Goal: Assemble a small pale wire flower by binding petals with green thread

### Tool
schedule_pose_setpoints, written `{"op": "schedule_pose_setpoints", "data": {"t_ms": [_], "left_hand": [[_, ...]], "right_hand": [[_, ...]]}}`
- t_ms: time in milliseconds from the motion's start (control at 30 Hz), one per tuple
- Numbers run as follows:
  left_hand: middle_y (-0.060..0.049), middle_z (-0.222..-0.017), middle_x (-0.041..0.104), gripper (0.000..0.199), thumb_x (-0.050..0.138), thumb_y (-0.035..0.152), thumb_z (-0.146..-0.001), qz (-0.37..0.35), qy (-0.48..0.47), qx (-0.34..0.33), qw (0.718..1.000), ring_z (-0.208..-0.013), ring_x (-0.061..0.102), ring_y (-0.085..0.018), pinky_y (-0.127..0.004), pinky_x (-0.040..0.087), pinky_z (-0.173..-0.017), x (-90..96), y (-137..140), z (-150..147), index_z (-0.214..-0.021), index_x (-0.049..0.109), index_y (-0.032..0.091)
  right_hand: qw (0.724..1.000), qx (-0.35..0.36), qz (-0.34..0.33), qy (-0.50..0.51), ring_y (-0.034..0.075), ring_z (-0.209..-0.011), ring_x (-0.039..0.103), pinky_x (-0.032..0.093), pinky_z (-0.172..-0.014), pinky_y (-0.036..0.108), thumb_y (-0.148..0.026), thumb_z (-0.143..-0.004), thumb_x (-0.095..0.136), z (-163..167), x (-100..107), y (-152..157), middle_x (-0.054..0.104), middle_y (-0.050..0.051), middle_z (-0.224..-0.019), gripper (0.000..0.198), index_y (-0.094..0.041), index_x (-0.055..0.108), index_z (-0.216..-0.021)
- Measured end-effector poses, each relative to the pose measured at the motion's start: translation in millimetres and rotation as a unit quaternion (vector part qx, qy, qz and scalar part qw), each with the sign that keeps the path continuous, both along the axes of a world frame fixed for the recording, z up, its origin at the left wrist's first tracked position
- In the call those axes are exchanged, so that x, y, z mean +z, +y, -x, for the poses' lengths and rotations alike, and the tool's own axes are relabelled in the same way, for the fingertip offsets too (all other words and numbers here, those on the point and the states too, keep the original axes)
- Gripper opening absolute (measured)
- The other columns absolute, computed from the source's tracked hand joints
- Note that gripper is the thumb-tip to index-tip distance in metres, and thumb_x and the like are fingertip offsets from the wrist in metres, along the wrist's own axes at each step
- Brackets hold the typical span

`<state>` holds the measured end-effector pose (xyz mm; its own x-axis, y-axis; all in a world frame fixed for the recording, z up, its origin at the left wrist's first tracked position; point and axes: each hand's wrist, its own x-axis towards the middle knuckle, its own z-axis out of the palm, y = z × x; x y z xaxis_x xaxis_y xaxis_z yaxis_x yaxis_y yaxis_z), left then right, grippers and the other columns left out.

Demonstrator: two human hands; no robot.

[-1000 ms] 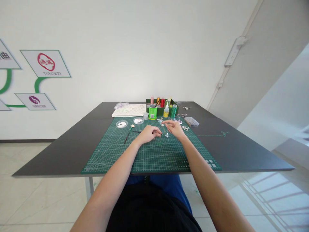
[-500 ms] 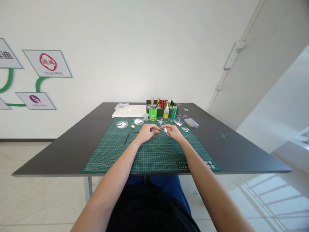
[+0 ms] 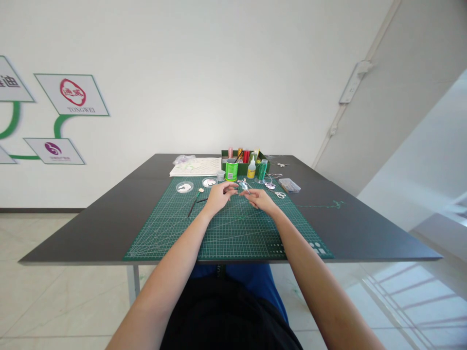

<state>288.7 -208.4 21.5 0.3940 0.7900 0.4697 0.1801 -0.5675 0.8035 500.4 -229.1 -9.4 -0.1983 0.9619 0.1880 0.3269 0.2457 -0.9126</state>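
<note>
My left hand [image 3: 220, 196] is closed on a thin dark stick [image 3: 203, 200], whose far end comes out between the fingertips. Facing it, my right hand [image 3: 259, 199] pinches thumb and fingers together on something too small to make out. Small shiny whitish pieces [image 3: 243, 185] show just beyond the fingertips; whether they are touched I cannot tell. Both hands are over the green cutting mat [image 3: 233, 233]. Left of them lies a small pale flower [image 3: 201, 190] on a green and dark stem [image 3: 192, 208].
Clear dishes with white pieces [image 3: 184, 187] [image 3: 209, 183], a green can [image 3: 231, 171], a glue bottle [image 3: 251, 168] and a green thread spool [image 3: 262, 170] stand behind. White-handled scissors [image 3: 280, 195] and a clear box [image 3: 289, 185] lie right. A dark green box [image 3: 270, 168] holds several spools.
My fingertips have shifted slightly away from me and left. The stick has tilted upward at its right end. The white thing earlier at my right fingertips no longer shows plainly.
</note>
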Motion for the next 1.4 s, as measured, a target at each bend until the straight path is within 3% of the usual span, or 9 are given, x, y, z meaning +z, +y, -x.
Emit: {"op": "schedule_pose_setpoints", "data": {"t_ms": [467,667,967,1400], "left_hand": [[-0.004,-0.087,0.077,0.02,0.062,0.008,-0.085,0.014,0.007,0.07,0.997,-0.052,0.057,-0.009,-0.022,0.049,-0.055,2.2,2.1,0.9,-0.1,0.075,0.014],[-0.007,-0.091,0.078,0.023,0.06,0.007,-0.086,0.027,0.002,0.104,0.994,-0.064,0.065,-0.013,-0.023,0.051,-0.054,2.9,3.6,2.6,-0.103,0.075,0.014],[-0.006,-0.092,0.078,0.023,0.062,0.007,-0.086,0.012,0.003,0.139,0.99,-0.077,0.07,-0.016,-0.031,0.058,-0.078,-6.0,15.0,6.8,-0.101,0.076,0.016],[-0.005,-0.09,0.077,0.018,0.065,0.007,-0.084,-0.006,0.057,0.162,0.985,-0.079,0.07,-0.017,-0.032,0.057,-0.081,-7.8,16.9,10.6,-0.096,0.074,0.017]], "right_hand": [[0.999,0.045,0.02,-0.014,0.007,-0.039,0.034,0.026,-0.044,0.022,-0.047,-0.084,0.062,1.6,4.1,-4.8,0.042,-0.009,-0.045,0.05,-0.007,0.073,-0.112],[0.998,0.057,0.029,-0.025,0.007,-0.04,0.035,0.026,-0.044,0.022,-0.046,-0.083,0.063,2.6,3.0,-5.4,0.042,-0.008,-0.045,0.046,-0.008,0.074,-0.106],[0.994,0.087,0.057,-0.033,0.008,-0.04,0.035,0.026,-0.045,0.022,-0.044,-0.084,0.064,4.2,8.5,-9.5,0.044,-0.009,-0.043,0.047,-0.007,0.073,-0.111],[0.986,0.14,0.068,0.053,0.007,-0.041,0.032,0.021,-0.042,0.022,-0.042,-0.081,0.068,6.9,13.6,-14.8,0.042,-0.009,-0.043,0.038,-0.009,0.074,-0.102]]}}
